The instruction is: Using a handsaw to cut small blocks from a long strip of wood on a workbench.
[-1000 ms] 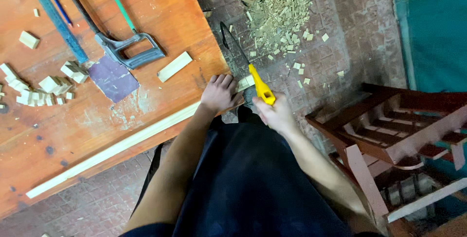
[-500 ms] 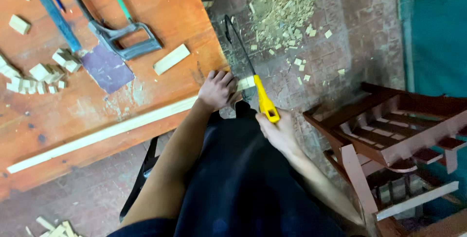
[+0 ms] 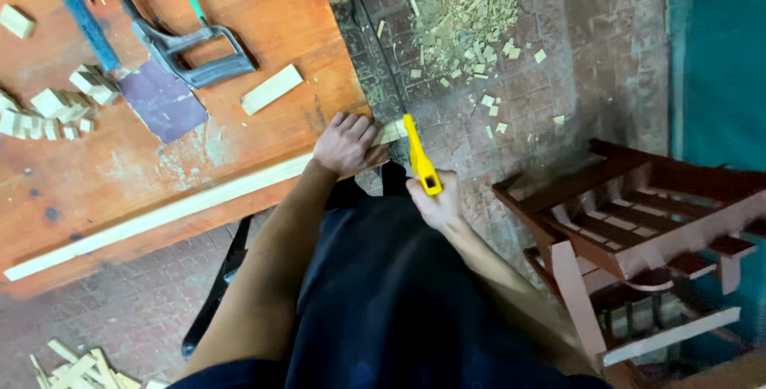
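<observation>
We see the left hand (image 3: 345, 143) pressed flat on the near end of a long pale wood strip (image 3: 159, 215), fingers spread over it rather than wrapped — it pins the strip to the bench (image 3: 263, 22) right at the bench's corner. The strip runs away from that hand along the bench's front edge, with a short stub sticking out past the corner toward the right hand.

The right hand (image 3: 435, 204) is closed around the yellow handle of a handsaw (image 3: 420, 162), just beside the left hand; the thin dark blade (image 3: 381, 70) runs up and away from it, alongside the bench's end. The blade looks to sit at the stub, but blur makes contact hard to call.

Handling, as we judge it: the strip is light, thin and long, so it will flex and chatter unless it's held down close to the cut — where the left hand is now. Dry softwood, likely splinters at the cut end. Grip the saw by the handle only.

Beyond the left hand: a loose wood block (image 3: 272, 89), a grey-framed saw (image 3: 191, 47), a sheet of purple sandpaper (image 3: 162, 102), a pile of small offcuts (image 3: 48, 106). Beyond the right hand, chips and sawdust (image 3: 463, 6) on the floor — a red-brown wooden frame (image 3: 638, 229) off to its far side.
</observation>
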